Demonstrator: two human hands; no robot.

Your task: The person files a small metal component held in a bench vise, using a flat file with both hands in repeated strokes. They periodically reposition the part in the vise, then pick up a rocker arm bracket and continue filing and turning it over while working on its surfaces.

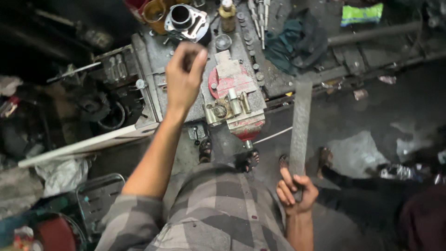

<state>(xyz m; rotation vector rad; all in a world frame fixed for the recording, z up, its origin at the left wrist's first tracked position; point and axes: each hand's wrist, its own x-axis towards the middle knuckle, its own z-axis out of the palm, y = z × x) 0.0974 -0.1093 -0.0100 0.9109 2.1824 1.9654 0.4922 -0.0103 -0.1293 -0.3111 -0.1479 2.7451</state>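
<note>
A long flat metal file (300,125) stands upright off the desk's front edge, its lower end gripped by the right hand (297,193). The left hand (185,76) hovers over the desk (153,56) with its grip pinched closed, perhaps on something small; blur hides it. Beneath it sits a red vise (234,100); a metal cylinder (185,21) lies near the back edge. The work looks paused between strokes; any next move needs the file brought level.

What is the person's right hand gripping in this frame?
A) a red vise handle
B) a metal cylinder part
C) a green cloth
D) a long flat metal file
D: the right hand is closed around the lower end of a long flat metal file that points up toward the workbench.
</note>
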